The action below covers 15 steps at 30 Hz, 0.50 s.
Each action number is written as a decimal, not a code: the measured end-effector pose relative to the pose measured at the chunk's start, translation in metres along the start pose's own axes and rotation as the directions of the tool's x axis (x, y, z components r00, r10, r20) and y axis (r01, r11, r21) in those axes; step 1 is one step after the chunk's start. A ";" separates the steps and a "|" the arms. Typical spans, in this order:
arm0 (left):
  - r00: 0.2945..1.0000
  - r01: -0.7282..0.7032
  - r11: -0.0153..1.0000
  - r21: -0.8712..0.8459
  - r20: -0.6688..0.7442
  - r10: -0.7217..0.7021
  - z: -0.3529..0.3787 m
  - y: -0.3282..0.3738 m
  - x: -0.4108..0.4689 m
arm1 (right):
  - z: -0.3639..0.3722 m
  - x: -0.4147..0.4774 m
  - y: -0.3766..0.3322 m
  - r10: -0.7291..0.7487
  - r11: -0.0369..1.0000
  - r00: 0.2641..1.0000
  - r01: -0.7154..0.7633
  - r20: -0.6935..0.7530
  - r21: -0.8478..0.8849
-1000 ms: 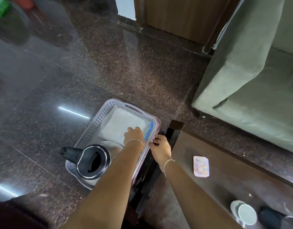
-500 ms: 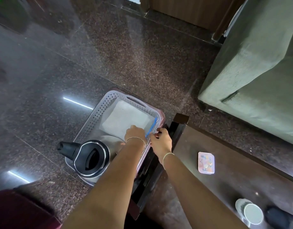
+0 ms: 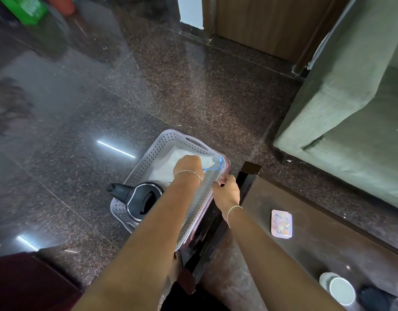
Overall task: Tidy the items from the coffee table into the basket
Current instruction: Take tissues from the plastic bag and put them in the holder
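A perforated grey-and-pink basket (image 3: 146, 160) stands on the floor against the end of the dark coffee table (image 3: 316, 248). Inside it lie a black electric kettle (image 3: 139, 198) at the near end and a clear plastic bag (image 3: 164, 169) with white contents and a blue zip edge. My left hand (image 3: 189, 164) reaches into the basket and grips the bag near the blue edge. My right hand (image 3: 226, 191) pinches the bag's clear edge at the basket's right rim. On the table a small pink case (image 3: 281, 223) lies flat.
A white cup (image 3: 341, 290) and a dark round object (image 3: 372, 297) sit at the table's near right corner. A green sofa (image 3: 350, 131) fills the right side. Polished granite floor surrounds the basket; a wooden door is at the back.
My left hand has pushed farther into the basket, and the bag's blue edge now curves around it. My right hand stays at the basket's right rim.
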<state>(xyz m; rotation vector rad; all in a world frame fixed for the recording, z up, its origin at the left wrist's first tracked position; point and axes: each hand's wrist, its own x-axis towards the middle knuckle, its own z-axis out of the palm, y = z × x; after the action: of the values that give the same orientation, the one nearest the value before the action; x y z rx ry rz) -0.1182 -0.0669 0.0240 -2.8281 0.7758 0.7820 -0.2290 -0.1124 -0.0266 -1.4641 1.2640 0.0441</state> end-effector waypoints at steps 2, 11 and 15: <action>0.999 -0.018 1.000 -0.011 -0.028 0.018 -0.015 0.000 -0.011 | -0.007 -0.011 -0.010 -0.034 0.999 0.999 0.035 -0.016 0.041; 0.975 -0.119 0.949 -0.292 -0.216 0.056 -0.081 0.009 -0.077 | -0.049 -0.067 -0.053 -0.308 0.936 0.950 0.312 -0.048 0.165; 0.957 -0.196 0.863 -0.465 -0.282 0.065 -0.096 0.009 -0.117 | -0.070 -0.096 -0.059 -0.338 0.925 0.932 0.354 -0.129 0.135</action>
<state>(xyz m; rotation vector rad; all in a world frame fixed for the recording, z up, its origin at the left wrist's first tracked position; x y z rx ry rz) -0.1652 -0.0443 0.1663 -3.4191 0.9279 0.7204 -0.2694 -0.1147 0.0997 -1.5472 1.0462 -0.3649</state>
